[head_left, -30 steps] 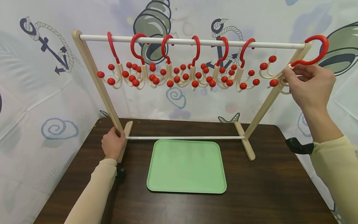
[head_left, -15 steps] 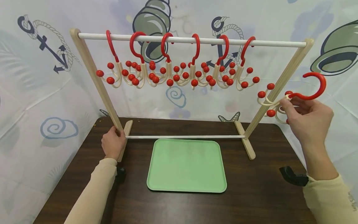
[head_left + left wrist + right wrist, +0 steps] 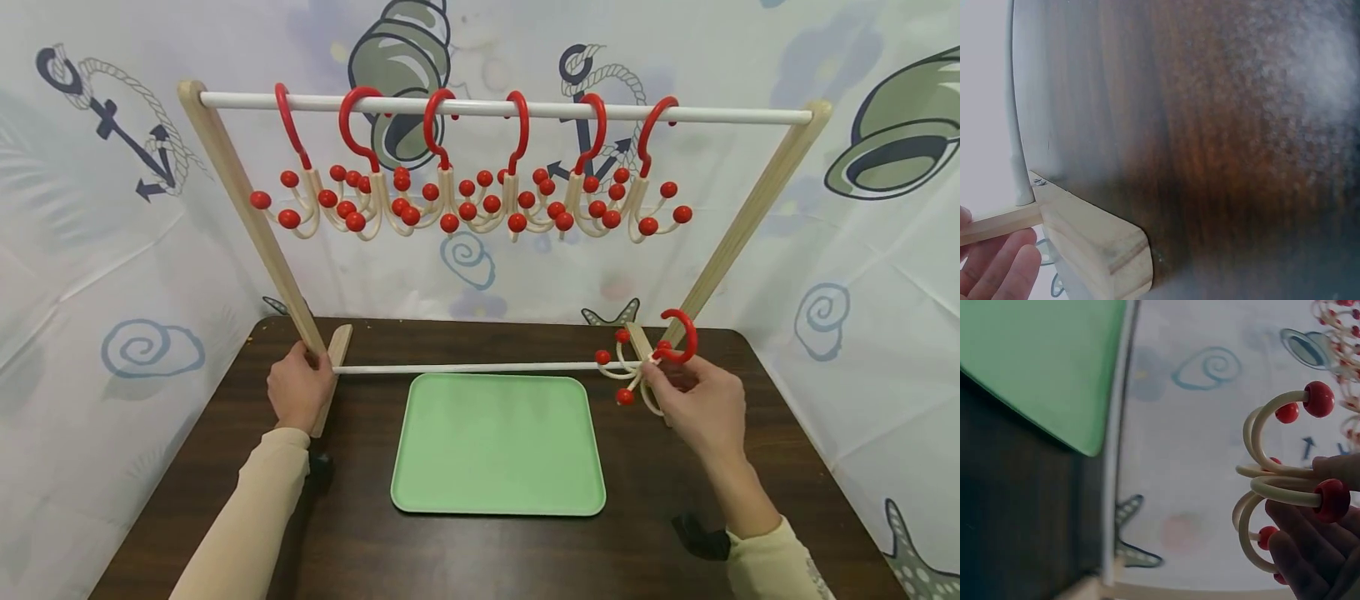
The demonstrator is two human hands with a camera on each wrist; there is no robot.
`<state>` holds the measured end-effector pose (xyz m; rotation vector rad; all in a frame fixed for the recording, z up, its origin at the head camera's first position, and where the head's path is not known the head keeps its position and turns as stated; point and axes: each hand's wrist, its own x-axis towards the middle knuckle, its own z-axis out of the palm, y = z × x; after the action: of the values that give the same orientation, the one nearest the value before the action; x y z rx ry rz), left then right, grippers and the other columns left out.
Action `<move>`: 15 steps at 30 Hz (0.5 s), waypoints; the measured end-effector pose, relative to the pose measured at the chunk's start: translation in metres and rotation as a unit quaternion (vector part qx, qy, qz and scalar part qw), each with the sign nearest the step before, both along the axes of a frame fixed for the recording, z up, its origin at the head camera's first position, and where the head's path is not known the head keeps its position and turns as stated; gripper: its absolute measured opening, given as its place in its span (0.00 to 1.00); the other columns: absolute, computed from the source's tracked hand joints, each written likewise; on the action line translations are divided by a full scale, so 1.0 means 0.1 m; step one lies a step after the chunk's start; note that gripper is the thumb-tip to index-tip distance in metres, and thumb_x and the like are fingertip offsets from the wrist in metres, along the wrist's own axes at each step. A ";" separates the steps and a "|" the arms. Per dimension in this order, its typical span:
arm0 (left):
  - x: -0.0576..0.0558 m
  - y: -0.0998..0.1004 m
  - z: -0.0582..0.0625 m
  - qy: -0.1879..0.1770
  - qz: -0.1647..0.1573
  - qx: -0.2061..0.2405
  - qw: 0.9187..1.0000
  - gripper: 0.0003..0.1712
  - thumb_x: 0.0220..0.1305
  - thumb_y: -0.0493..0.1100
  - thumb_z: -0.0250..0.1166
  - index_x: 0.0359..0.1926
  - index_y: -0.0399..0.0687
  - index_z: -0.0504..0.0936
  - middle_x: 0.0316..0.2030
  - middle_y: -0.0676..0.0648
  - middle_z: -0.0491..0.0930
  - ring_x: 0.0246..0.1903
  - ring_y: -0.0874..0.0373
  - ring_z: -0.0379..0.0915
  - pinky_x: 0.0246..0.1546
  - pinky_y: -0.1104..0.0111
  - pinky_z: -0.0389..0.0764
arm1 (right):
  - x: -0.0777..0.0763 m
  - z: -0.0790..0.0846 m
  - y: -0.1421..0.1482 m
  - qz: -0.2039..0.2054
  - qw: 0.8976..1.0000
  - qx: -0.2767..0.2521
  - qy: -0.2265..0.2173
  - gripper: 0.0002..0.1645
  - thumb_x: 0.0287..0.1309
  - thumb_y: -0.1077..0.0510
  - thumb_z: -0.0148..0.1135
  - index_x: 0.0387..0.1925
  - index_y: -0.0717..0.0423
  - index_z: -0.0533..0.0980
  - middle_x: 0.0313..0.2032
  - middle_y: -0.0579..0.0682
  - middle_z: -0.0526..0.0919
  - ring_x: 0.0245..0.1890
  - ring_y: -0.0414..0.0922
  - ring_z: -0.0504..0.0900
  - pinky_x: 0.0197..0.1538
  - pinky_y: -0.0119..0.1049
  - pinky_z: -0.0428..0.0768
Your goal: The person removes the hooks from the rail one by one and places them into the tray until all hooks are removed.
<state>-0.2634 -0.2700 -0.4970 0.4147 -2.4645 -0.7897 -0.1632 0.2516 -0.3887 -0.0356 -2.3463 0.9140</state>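
Observation:
My right hand (image 3: pixel 701 408) pinches a multi-hook hanger (image 3: pixel 688 333) by its neck, close to the right foot of the wooden rack. The hanger has a red hook and curved cream prongs (image 3: pixel 1285 494) tipped with red balls. In the right wrist view, thumb and fingers close around its stem. At the rack's other end, my left hand (image 3: pixel 300 387) grips the lower part of the left post (image 3: pixel 280 271), just above its foot (image 3: pixel 1091 225). Several matching hangers (image 3: pixel 446 183) hang in a row from the white top rail (image 3: pixel 480 107).
A pale green tray (image 3: pixel 498 442) lies on the dark wooden table (image 3: pixel 525 550), in front of the white lower rail (image 3: pixel 480 367). The right post (image 3: pixel 750 217) leans outward in the head view. A printed cloth (image 3: pixel 862 400) hangs behind the table.
My right hand has carried the hanger down and leftward, from beside the top of the right post to near the rack's right foot. The left hand keeps its grip on the left post.

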 end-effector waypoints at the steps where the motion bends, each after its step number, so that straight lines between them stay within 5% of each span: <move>1: 0.00 0.00 0.00 0.002 0.001 -0.002 1.000 0.15 0.64 0.46 0.58 0.41 0.38 0.80 0.29 0.36 0.82 0.29 0.35 0.78 0.30 0.44 0.72 | -0.01 -0.07 -0.03 0.007 1.000 0.004 -0.006 0.15 0.52 0.50 0.73 0.35 0.58 0.86 0.26 0.51 0.87 0.22 0.39 0.83 0.24 0.27 0.72; 8: -0.01 0.00 -0.01 0.006 0.002 -0.002 1.000 0.16 0.65 0.47 0.57 0.42 0.38 0.80 0.30 0.36 0.82 0.28 0.36 0.78 0.30 0.45 0.73 | -0.08 -0.53 -0.22 0.055 0.997 0.022 -0.052 0.13 0.52 0.50 0.73 0.33 0.55 0.85 0.24 0.47 0.86 0.23 0.44 0.83 0.25 0.38 0.73; 15: 0.00 0.01 -0.02 0.003 0.003 -0.002 1.000 0.16 0.65 0.47 0.57 0.43 0.38 0.80 0.30 0.36 0.82 0.29 0.37 0.78 0.30 0.45 0.72 | -0.19 -0.84 -0.41 0.086 0.992 0.032 -0.084 0.12 0.52 0.51 0.73 0.35 0.53 0.85 0.26 0.47 0.87 0.22 0.42 0.83 0.24 0.39 0.74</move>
<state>-0.2638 -0.2691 -0.4989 0.4188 -2.4582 -0.7822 -0.1823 0.2105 -0.4726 0.1236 -2.5645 0.9497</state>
